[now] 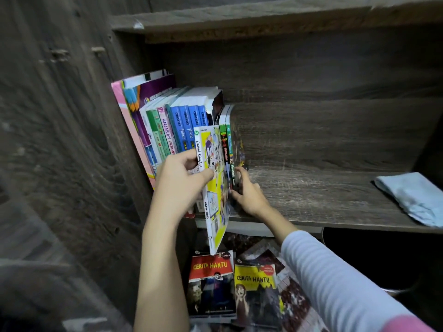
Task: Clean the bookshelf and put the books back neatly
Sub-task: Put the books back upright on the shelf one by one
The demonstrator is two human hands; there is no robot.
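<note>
my left hand [179,178] grips a yellow book [214,188] at frame centre, against the row [172,121] on the shelf [323,195]. my right hand [249,195] pinches the end books [230,149]. a cloth [412,197] lies right. at least 2 floor books [212,283] wait below, so i judge plenty is left.

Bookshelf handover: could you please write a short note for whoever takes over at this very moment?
Hands: the left hand grips the yellow comic by its spine, tilted, with its lower end hanging past the shelf front. The right hand holds the thin end books upright.
Done: a row of books stands at the shelf's left end. The blue cloth lies on the shelf at the right.
Left: slot the comic in, then shelve the Cerita Hantu books lying below.
</note>
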